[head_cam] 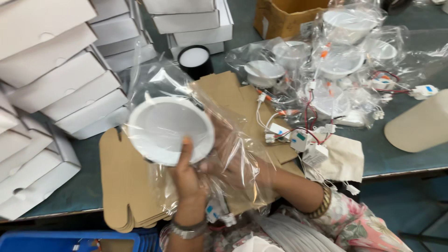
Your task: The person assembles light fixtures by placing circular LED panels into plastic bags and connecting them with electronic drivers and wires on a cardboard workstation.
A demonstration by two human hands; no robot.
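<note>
A round white downlight (168,128) sits partly inside a clear plastic bag (158,79), held up over the table. My left hand (186,179), with a wristwatch, grips the light's lower rim, its thumb lying on the white face. My right hand (235,161), with a gold bangle on the wrist, is seen through the bag's plastic and holds the bag at the light's right side. A small white driver with wires (217,212) dangles below in the bag near my left wrist.
Flat brown cardboard blanks (123,186) lie under my hands. Stacked white boxes (60,84) fill the left and back. A black round lamp (194,58), a pile of bagged lights with wires (326,65), a brown carton (284,16) and a cream cylinder (420,123) lie beyond.
</note>
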